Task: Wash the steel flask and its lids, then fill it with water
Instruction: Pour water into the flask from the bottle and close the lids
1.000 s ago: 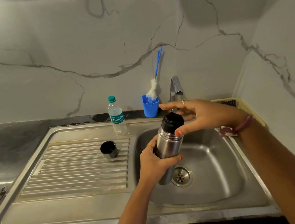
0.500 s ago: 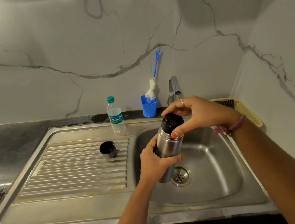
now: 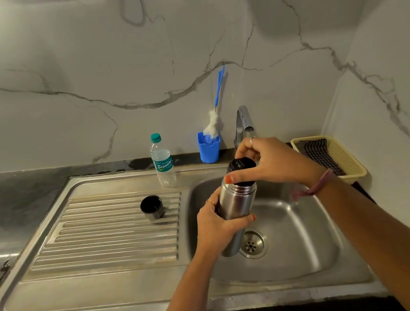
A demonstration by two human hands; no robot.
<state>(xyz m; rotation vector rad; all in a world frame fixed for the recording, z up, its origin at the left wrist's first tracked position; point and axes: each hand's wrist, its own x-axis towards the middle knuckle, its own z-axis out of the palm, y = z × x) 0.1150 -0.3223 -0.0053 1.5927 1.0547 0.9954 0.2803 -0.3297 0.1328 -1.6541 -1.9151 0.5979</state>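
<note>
Steel flask (image 3: 235, 203) held tilted over sink basin (image 3: 310, 240): left hand (image 3: 219, 226) wrapped round body, right hand (image 3: 273, 161) gripping black inner lid (image 3: 241, 167) on top. Outer cap (image 3: 152, 207) sits on drainboard (image 3: 101, 243).

Left hand (image 3: 217, 226) grips flask (image 3: 235, 203) over sink (image 3: 311, 245); right hand (image 3: 273, 162) clasps black stopper (image 3: 241, 164); cup lid (image 3: 152, 207) on drainboard (image 3: 101, 243).

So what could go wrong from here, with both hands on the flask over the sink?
1. The left hand alone holds the flask, tilted above the basin; if the right hand twists the black stopper hard, the smooth steel might slip and drop.
2. The tap stands just behind the right hand, so knuckles may hit it.
3. The cup lid sits on sloped ridges and could roll.
</note>
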